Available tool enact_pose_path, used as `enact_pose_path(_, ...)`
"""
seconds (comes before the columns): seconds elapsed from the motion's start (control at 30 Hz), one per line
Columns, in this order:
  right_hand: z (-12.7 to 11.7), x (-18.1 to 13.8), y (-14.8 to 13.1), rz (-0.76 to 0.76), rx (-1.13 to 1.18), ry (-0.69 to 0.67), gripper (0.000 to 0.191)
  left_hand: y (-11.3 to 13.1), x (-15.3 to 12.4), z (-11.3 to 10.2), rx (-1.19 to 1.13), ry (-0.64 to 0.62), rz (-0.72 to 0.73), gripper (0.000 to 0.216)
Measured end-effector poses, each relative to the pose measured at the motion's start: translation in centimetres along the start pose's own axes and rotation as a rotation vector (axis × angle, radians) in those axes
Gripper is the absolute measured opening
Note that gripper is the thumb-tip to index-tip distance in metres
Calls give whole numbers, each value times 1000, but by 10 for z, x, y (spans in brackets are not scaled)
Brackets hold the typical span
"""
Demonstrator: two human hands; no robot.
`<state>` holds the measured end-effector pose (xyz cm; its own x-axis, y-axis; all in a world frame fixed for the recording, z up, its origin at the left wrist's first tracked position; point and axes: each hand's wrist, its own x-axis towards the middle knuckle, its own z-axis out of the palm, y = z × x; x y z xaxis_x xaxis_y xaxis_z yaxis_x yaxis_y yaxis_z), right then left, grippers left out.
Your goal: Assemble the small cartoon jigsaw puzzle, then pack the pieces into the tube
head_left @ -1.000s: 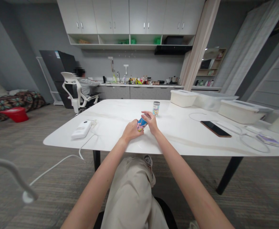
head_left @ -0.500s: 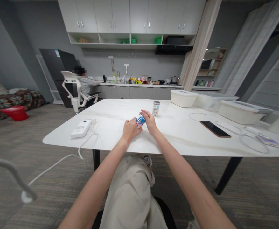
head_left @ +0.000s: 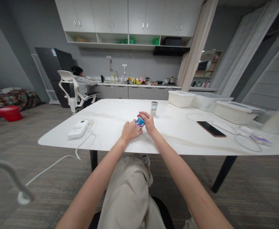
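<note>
Near the front edge of the white table (head_left: 110, 111), my left hand (head_left: 130, 129) is wrapped round a small blue-and-pink can (head_left: 139, 123) with a printed picture. The can is tilted. My right hand (head_left: 148, 121) is closed over its upper end, fingers bent across the top, and hides part of it. Whether the top is loose cannot be made out. Just beyond my right hand, a second small printed can (head_left: 154, 109) with a grey lid stands upright on the table.
Left on the table lies a white power bank (head_left: 78, 128) with a cable hanging off the edge. On the right are a phone (head_left: 211, 128), cables, lidded white boxes (head_left: 237, 113) and a white bottle (head_left: 276, 119). A person (head_left: 83, 84) sits beyond the table.
The can in my hands is turned slightly, showing more of its pink print, and my right fingers have shifted a little across its top. The whole view has swung slightly.
</note>
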<state>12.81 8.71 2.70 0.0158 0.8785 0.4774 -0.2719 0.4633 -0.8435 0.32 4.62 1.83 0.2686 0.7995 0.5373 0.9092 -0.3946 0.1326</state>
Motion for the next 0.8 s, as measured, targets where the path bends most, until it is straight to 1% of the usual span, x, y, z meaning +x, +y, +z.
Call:
enact_pose_path(0.17, 4, 1, 1, -50, -53, 103, 31, 3, 1, 3, 104, 43, -1, 25)
enact_pose_path(0.3, 4, 0, 2, -85, -89, 113, 38, -1, 3, 3, 124, 50, -17, 26)
enact_pose_path(0.37, 3, -1, 5, -91, -77, 77, 46, -1, 3, 1, 118, 71, -43, 28)
enact_pose_path(0.43, 4, -2, 9, -66, -82, -12, 52, -1, 3, -1, 95, 96, -76, 32)
enact_pose_path(0.53, 6, -4, 17, 21, -161, -221, 49, -1, 2, -2, 64, 108, -128, 34)
enact_pose_path(0.57, 5, -4, 21, 45, -203, -254, 48, -2, 2, -1, 66, 105, -141, 34)
enact_pose_path(0.6, 5, -4, 24, 62, -252, -252, 47, -2, 1, 0, 74, 99, -152, 34)
enact_pose_path(0.63, 3, -3, 27, 70, -307, -220, 48, -3, 0, 2, 84, 90, -158, 36)
enact_pose_path(0.7, -2, -1, 32, 69, -423, -114, 49, -6, -1, 7, 102, 54, -142, 45)
enact_pose_path(0.8, -13, 7, 39, 54, -543, 49, 49, -9, -2, 13, 112, -65, -76, 52)
